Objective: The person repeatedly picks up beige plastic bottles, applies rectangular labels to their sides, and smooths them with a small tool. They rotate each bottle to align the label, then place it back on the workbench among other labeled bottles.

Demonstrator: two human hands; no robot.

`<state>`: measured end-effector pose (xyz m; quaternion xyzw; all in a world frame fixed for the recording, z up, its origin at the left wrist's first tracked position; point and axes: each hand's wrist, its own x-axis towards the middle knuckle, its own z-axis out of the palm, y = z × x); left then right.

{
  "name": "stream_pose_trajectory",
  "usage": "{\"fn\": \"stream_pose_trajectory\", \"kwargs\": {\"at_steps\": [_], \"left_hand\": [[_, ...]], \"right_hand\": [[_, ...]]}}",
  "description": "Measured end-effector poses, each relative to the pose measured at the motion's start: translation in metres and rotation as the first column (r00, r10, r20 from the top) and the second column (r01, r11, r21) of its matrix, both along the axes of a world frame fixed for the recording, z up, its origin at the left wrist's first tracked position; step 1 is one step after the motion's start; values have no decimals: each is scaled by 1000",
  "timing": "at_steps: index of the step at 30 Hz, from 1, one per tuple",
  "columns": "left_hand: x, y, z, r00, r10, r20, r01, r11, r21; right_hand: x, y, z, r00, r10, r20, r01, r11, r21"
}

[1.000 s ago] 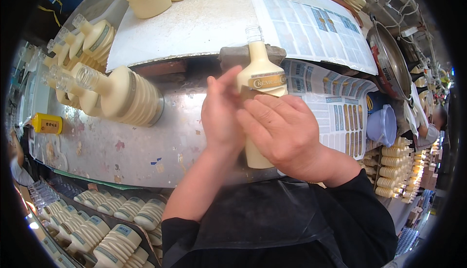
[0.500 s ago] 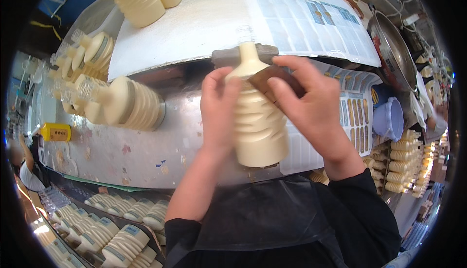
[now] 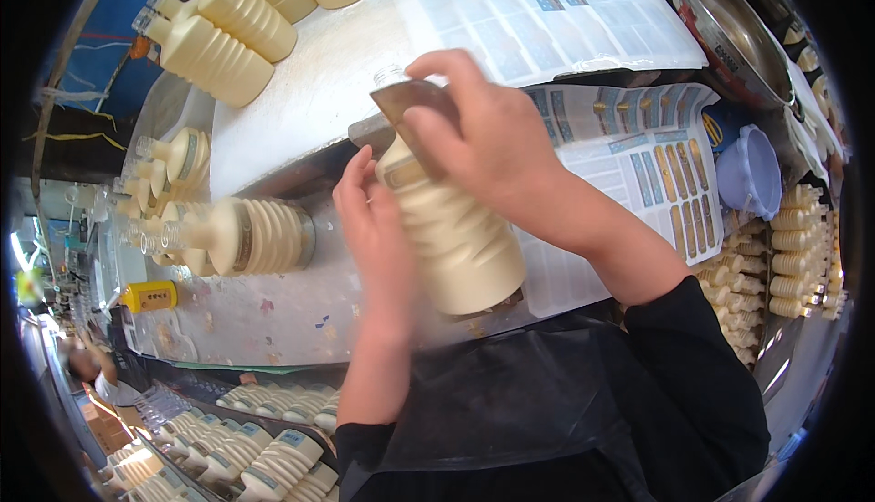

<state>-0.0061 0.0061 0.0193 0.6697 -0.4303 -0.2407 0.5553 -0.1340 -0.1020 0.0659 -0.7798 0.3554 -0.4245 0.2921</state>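
A cream, ridged bottle [image 3: 465, 251] with a clear threaded neck lies on the metal bench in front of me, its neck pointing away against a dark rest [image 3: 367, 127]. My right hand [image 3: 488, 133] pinches a flat brown scraper [image 3: 408, 112] between thumb and fingers, above the bottle's neck and shoulder. A label band [image 3: 401, 170] shows on the shoulder beneath it. My left hand [image 3: 367, 220], partly blurred, is at the bottle's left side with fingers loosely bent and apart; whether it touches the bottle is unclear.
Label sheets [image 3: 629, 169] lie to the right, beside a lilac bucket [image 3: 749, 172] and a metal pan [image 3: 729, 28]. More cream bottles stand on the white board [image 3: 310, 92] and lie on the left. A yellow container [image 3: 150, 296] sits left; racked bottles [image 3: 283, 461] fill the lower left.
The view has shifted. My right hand and the scraper have moved up and left towards the neck. The left hand's fingers have come away from the shoulder, baring the label band.
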Motion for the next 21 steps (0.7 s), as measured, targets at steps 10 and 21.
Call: {"fn": "stream_pose_trajectory", "kwargs": {"at_steps": [10,21], "left_hand": [[-30,33,7,874,-216,436,107,959,261],[-25,32,-8,989,-143,33,136,976,170]], "right_hand": [[-34,-33,-41,997,-74,7,71,981,179],[-29,-33,-41,997,-57,43,46,975,219]]}}
